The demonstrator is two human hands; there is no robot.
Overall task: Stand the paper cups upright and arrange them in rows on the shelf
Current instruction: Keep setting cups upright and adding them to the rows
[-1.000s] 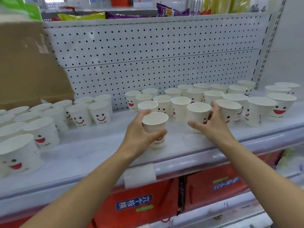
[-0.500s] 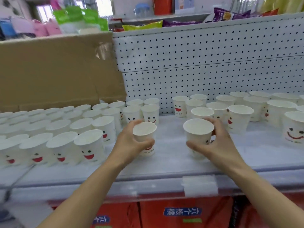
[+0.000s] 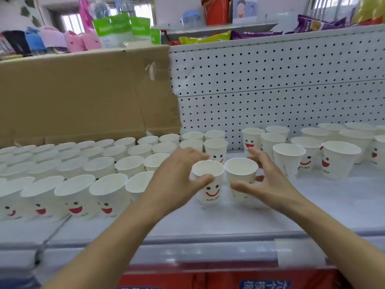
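Two white paper cups stand upright side by side on the white shelf. My left hand grips the left cup, which shows a red smile, with the thumb across its front and the fingers behind its rim. My right hand curls round the right cup, thumb low on its front, fingers spread behind it. Both cups sit just right of several neat rows of upright cups.
Looser upright cups crowd the shelf's right side. A cardboard box stands behind the rows, against the perforated back panel. A label holder is on the shelf's front edge. Packaged goods fill the shelf above.
Both hands have carried their cups to the left along the shelf and brought them together beside the rows. My view has swung left as well.
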